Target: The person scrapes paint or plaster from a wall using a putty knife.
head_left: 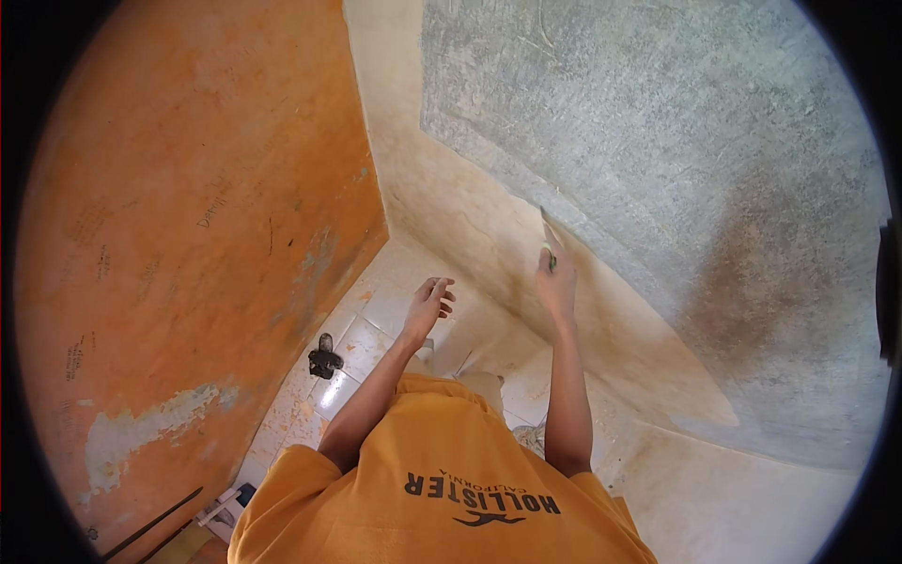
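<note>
My right hand (558, 282) is closed around a scraper (544, 222), apparently a putty knife, with a bit of green showing at its handle. Its thin blade points up and away, at the border between the wall's rough grey area (648, 122) and the smoother cream band (451, 193) below it. Whether the blade presses on the surface I cannot tell. Lower and to the left, my left hand (432, 305) hangs in front of the cream wall near the corner. Its fingers are loosely bent and apart, with nothing in them.
An orange wall (216, 160) with peeled patches and scribbles stands at left, meeting the cream wall at a corner. Flakes lie on the white tiled floor (362, 343), beside a dark object (325, 357). A dark rod (150, 524) is at the lower left.
</note>
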`<state>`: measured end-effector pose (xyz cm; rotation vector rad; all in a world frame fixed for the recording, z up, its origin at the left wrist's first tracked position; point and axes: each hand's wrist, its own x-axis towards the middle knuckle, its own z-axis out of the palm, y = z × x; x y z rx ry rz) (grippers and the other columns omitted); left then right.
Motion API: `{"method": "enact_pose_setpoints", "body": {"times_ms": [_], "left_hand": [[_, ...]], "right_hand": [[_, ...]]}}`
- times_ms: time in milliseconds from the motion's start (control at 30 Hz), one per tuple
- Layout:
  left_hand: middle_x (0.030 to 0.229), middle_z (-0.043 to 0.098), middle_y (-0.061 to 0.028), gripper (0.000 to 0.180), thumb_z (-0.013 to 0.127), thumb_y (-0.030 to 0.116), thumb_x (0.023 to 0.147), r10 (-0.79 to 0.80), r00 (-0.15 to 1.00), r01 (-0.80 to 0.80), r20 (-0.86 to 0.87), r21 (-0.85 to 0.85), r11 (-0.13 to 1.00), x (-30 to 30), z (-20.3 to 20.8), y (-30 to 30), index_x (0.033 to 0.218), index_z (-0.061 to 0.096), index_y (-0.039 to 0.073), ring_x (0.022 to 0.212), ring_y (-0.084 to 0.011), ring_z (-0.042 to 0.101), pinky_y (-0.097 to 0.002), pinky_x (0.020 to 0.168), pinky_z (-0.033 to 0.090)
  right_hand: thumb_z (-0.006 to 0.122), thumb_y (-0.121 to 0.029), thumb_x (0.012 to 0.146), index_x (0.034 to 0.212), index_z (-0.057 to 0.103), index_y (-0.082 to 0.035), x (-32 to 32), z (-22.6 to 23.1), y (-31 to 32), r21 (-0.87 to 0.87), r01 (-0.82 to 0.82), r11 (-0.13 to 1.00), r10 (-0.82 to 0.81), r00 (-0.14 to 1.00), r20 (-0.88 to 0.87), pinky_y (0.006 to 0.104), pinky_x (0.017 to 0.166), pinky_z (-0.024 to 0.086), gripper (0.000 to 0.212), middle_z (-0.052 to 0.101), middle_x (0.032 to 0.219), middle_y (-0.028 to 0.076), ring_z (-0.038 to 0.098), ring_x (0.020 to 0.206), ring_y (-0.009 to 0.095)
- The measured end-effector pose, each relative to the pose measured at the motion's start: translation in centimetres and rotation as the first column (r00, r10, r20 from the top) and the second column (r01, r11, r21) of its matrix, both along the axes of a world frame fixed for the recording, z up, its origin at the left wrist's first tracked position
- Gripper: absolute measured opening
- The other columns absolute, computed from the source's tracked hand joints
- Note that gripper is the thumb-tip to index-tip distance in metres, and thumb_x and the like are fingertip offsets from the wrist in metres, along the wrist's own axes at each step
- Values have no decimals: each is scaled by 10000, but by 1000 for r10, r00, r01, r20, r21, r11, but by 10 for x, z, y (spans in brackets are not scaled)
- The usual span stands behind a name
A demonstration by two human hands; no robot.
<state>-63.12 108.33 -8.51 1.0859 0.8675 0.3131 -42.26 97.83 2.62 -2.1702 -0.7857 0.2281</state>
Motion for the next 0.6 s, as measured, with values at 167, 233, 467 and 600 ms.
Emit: {"method": "enact_pose_setpoints", "body": {"times_ms": [167,233,467,600], "left_hand": [[931,620,-28,378,458,397,1057,20,998,-23,-65,-38,999,0,-9,3,1228,617,100,770,-114,589,-270,717,490],[932,620,-28,386,460,408,1056,-6,999,4,-48,-43,999,4,-9,-1,1229,617,100,770,-116,589,-272,719,490],[925,617,-33,400,465,418,1055,-99,994,97,-37,-41,994,18,-1,-8,1224,613,87,765,-120,588,-271,720,490],[921,617,-35,403,464,416,1057,-94,995,93,-20,-20,995,19,-2,-6,1225,611,81,756,-119,586,-272,714,491]], "right_hand": [[506,-95,989,1431,560,-171,0,9,-7,-51,59,997,-62,996,-68,352,615,434,452,546,693,182,452,579,192],[516,-116,995,1421,572,-163,0,7,-15,-40,43,998,-44,999,-19,381,738,469,431,683,969,179,601,770,227],[517,-128,998,1419,569,-150,12,13,-15,-53,-4,999,0,997,-79,359,705,454,425,662,902,148,550,719,209],[517,-88,979,1426,564,-155,-2,8,-18,-30,47,998,-49,996,-81,333,638,430,454,533,728,167,456,619,197]]}}
